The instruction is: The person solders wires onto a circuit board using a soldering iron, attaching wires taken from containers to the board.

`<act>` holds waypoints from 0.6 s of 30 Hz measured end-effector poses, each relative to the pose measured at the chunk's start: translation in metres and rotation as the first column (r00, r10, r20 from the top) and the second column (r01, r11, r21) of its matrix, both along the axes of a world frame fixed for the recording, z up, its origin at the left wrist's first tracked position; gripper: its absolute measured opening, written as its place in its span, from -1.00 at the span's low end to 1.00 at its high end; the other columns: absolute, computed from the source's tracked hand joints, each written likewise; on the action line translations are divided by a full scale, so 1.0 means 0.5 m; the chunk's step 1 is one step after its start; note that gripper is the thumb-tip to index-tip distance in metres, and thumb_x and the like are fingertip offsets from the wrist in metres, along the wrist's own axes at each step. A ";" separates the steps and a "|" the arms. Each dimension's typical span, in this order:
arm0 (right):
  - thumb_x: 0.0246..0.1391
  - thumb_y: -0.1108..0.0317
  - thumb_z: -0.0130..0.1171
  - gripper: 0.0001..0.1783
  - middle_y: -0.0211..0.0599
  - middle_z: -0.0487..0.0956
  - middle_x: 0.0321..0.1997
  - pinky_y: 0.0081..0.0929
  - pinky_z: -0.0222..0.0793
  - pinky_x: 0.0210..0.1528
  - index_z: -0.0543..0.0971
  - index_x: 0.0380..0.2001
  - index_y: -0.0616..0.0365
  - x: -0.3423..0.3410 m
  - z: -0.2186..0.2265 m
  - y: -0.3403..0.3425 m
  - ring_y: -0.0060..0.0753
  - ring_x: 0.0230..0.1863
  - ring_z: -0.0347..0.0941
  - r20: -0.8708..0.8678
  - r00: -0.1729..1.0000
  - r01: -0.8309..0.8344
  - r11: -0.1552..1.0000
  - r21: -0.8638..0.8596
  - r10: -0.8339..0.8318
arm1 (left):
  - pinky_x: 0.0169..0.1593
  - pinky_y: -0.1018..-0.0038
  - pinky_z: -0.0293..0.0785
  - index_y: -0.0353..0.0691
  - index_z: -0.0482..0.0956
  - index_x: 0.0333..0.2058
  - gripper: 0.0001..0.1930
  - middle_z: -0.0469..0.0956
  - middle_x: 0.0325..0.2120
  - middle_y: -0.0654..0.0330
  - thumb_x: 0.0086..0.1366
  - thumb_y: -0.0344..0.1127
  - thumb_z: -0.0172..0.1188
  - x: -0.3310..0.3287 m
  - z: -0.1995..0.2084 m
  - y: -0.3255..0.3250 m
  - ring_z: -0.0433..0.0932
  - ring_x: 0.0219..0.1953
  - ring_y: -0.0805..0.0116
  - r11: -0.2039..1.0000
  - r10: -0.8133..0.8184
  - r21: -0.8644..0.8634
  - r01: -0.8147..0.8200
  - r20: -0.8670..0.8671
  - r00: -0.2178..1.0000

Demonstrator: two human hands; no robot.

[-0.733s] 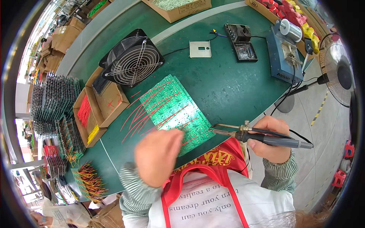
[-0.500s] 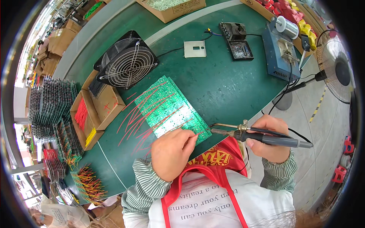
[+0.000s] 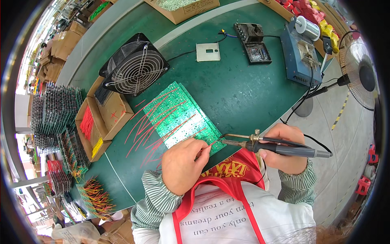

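My right hand [image 3: 285, 151] is closed around a soldering iron [image 3: 290, 149] with a dark grey handle and a thin metal feed tube along it. The iron's tip meets the near right corner of a green circuit board [image 3: 178, 118]. At that same corner my left hand [image 3: 185, 164] pinches a red wire [image 3: 213, 143], whose end reaches the board close to the tip. Several more red wires [image 3: 156, 116] lie across the board and hang over its left side. Another board shows from beneath it.
A cardboard box [image 3: 115, 116] of red, yellow and black wires stands left, beside a black fan [image 3: 136, 67]. Stacked boards [image 3: 55, 110] fill the left edge. At the back right stands a blue solder feeder [image 3: 300, 57] with a spool; its cable runs to the iron.
The soldering iron and my right hand have shifted slightly left, bringing the tip further onto the board's corner, against the wire's end. My left hand stays nearly in place.
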State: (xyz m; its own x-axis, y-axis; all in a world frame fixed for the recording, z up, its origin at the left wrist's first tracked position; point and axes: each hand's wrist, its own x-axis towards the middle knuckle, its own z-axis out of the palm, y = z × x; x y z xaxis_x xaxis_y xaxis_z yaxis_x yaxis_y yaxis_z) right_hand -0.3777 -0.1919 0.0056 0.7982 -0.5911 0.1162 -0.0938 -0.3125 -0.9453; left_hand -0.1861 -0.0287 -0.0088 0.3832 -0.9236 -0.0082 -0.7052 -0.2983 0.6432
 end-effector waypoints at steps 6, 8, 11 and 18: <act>-0.22 0.46 0.29 -0.82 -0.45 0.50 -0.65 -0.70 0.24 -0.61 0.49 -0.50 0.21 0.002 0.007 -0.011 -0.72 -0.67 0.37 0.058 0.998 0.001 0.999 -0.032 0.001 | -0.49 0.45 0.39 -0.28 0.56 -0.47 -0.92 0.51 -0.57 0.16 0.11 -0.41 0.26 0.006 0.008 -0.002 0.49 -0.58 0.29 1.000 0.001 -0.017 -0.001 0.026 1.000; -0.21 0.45 0.30 -0.81 -0.46 0.50 -0.65 -0.69 0.24 -0.61 0.49 -0.49 0.21 0.010 0.005 -0.013 -0.72 -0.67 0.37 0.052 0.999 -0.003 1.000 -0.025 0.004 | -0.49 0.45 0.39 -0.28 0.56 -0.47 -0.92 0.51 -0.57 0.16 0.10 -0.41 0.26 0.009 0.006 0.002 0.49 -0.58 0.29 1.000 0.013 -0.025 -0.012 0.028 1.000; -0.20 0.43 0.30 -0.81 -0.46 0.51 -0.64 -0.69 0.24 -0.60 0.49 -0.49 0.21 0.020 0.012 -0.018 -0.71 -0.66 0.37 0.036 0.999 -0.001 1.000 -0.014 0.002 | -0.50 0.48 0.38 -0.27 0.59 -0.45 -0.94 0.52 -0.56 0.18 0.09 -0.43 0.27 0.023 0.018 0.015 0.48 -0.59 0.33 0.999 0.030 -0.042 -0.028 0.034 0.999; -0.21 0.45 0.28 -0.81 -0.42 0.51 -0.61 -0.67 0.25 -0.55 0.49 -0.48 0.24 0.033 0.009 -0.019 -0.67 -0.62 0.36 0.019 0.994 0.102 0.969 0.225 -0.109 | -0.38 0.53 0.43 -0.31 0.61 -0.39 -0.90 0.55 -0.52 0.19 0.14 -0.41 0.24 0.284 0.061 0.171 0.51 -0.50 0.42 0.913 0.409 -0.046 -0.406 0.088 0.908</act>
State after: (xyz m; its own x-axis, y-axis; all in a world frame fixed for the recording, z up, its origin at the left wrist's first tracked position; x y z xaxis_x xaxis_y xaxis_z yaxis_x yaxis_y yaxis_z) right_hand -0.3612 -0.2012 0.0101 0.7279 -0.6857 -0.0043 -0.0841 -0.0830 -0.9930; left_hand -0.0443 0.0567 0.0216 0.7240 -0.6864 0.0684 -0.5834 -0.5563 0.5917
